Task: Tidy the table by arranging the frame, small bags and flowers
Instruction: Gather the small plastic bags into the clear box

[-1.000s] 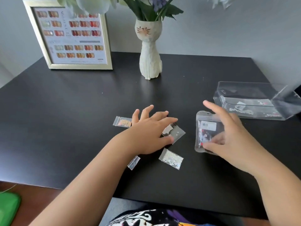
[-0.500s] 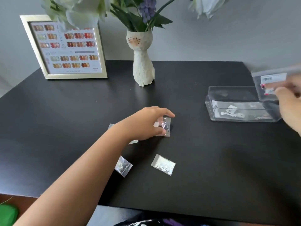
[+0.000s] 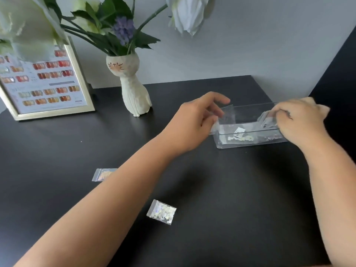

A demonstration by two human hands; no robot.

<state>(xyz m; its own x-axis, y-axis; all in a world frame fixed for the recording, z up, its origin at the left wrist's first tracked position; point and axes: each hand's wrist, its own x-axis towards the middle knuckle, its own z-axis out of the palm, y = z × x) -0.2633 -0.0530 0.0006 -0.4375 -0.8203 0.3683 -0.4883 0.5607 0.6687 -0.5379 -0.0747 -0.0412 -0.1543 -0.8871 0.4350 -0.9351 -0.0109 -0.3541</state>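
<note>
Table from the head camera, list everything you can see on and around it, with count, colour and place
table: one, black, fills the view
frame: one, gold, far left, upright
cat vase: one, white, right of the frame
flowers: several, white and purple, in the vase
clear box: one, transparent, far right
loose small bags: two, clear, one mid-left, one near centre
left hand: holds a small clear bag at the box's left end
right hand: holds a larger bag over the box
</note>
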